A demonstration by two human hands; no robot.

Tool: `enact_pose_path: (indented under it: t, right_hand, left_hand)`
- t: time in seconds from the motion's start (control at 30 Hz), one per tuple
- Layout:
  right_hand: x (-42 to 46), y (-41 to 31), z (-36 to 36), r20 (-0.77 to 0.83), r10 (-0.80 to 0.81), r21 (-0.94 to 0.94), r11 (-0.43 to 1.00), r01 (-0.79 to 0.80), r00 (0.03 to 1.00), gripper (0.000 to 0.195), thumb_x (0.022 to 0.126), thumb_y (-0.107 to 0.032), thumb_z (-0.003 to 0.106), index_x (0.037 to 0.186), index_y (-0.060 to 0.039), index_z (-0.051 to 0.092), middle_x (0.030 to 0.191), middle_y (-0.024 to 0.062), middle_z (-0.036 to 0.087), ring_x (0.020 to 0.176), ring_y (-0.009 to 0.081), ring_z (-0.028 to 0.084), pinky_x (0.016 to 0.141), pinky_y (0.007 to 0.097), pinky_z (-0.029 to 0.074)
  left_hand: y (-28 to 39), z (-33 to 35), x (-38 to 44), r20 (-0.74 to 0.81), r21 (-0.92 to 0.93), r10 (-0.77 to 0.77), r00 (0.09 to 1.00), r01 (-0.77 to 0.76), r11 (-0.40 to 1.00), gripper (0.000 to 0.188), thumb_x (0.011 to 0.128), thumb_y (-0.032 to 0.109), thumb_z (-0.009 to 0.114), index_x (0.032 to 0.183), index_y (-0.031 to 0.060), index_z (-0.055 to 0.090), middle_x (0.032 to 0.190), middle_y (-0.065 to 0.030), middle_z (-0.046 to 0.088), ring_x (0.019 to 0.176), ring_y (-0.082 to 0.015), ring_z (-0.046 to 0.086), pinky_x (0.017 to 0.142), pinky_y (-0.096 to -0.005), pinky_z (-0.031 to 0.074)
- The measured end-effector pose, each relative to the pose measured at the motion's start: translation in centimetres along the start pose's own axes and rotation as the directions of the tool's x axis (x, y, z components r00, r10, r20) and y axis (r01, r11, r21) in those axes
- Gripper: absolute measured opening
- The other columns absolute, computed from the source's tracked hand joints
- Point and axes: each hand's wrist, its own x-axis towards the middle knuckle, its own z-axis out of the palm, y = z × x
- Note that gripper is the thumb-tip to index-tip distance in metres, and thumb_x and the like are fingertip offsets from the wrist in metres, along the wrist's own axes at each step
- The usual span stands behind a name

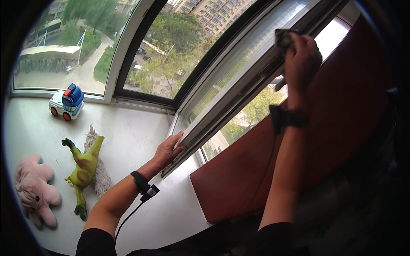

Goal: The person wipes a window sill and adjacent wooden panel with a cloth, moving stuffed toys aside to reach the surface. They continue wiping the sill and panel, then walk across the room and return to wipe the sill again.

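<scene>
An open window sash (pixel 230 89) with a pale frame slants across the view, its edge towards me. Low on that frame, my left hand (pixel 167 149) grips the edge with the thumb on one side. Higher up, my right hand (pixel 302 59) holds a dark, crumpled cloth (pixel 283 39) against the sash edge. The right fingers are slightly blurred, and the exact folds of the cloth are hard to make out. Both wrists wear black bands; a cable runs from each.
On the white windowsill (pixel 137 128) stand a toy truck (pixel 67 102), a green toy dinosaur (pixel 85 166), a grey fluffy thing (pixel 102 174) partly behind it, and a pink plush toy (pixel 36 190). A dark red panel (pixel 243 182) lies at right. Trees and buildings show outside.
</scene>
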Motion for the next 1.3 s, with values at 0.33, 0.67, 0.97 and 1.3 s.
enact_pose_path:
  t: [0.33, 0.67, 0.97, 1.3]
  right_hand:
    - [-2.2, -4.6, -1.2, 0.234, -0.143, -0.09, 0.982, 0.168, 0.962, 0.029, 0.091, -0.007, 0.065, 0.119, -0.0107, 0.073, 0.126, 0.0109, 0.062, 0.135, 0.0294, 0.05, 0.118, 0.0541, 0.035]
    - [-15.1, -16.2, -4.9, 0.45, -0.224, 0.35, 0.935, 0.06, 0.865, 0.023, 0.089, -0.01, 0.065, 0.11, -0.0062, 0.073, 0.132, 0.0095, 0.063, 0.139, 0.0319, 0.049, 0.12, 0.0583, 0.029]
    - [-17.7, -19.0, -6.6, 0.564, -0.143, 0.478, 0.86, -0.179, 0.814, 0.036, 0.076, -0.016, 0.079, 0.109, -0.0057, 0.074, 0.126, 0.007, 0.065, 0.137, 0.0287, 0.049, 0.122, 0.0575, 0.024]
    - [-18.3, -18.2, -4.1, 0.302, 0.097, 0.485, 0.84, -0.241, 0.948, 0.019, 0.078, -0.002, 0.076, 0.095, -0.0114, 0.073, 0.121, 0.0018, 0.067, 0.132, 0.0263, 0.055, 0.124, 0.0514, 0.024]
  left_hand:
    - [0.8, -1.5, -0.1, 0.07, -0.026, -0.127, 0.989, 0.129, 0.991, 0.07, 0.092, 0.017, 0.073, 0.155, 0.0181, 0.042, 0.136, -0.0148, 0.06, 0.127, -0.0307, 0.058, 0.108, -0.0381, 0.045]
    - [0.9, -1.6, 0.1, 0.123, 0.007, -0.158, 0.98, 0.158, 0.987, 0.07, 0.092, 0.019, 0.072, 0.155, 0.0189, 0.042, 0.133, -0.0159, 0.06, 0.126, -0.032, 0.058, 0.106, -0.0385, 0.046]
    - [10.2, -4.0, 3.3, -0.077, 0.094, 0.178, 0.981, -0.171, 0.981, 0.096, 0.076, 0.024, 0.088, 0.157, 0.0192, 0.037, 0.117, -0.0102, 0.062, 0.098, -0.0245, 0.066, 0.082, -0.0355, 0.057]
    - [10.5, -2.1, 5.6, -0.226, 0.002, 0.26, 0.939, -0.266, 0.964, 0.044, 0.084, -0.004, 0.069, 0.126, 0.0048, 0.061, 0.099, -0.0128, 0.071, 0.088, -0.0184, 0.069, 0.078, -0.031, 0.055]
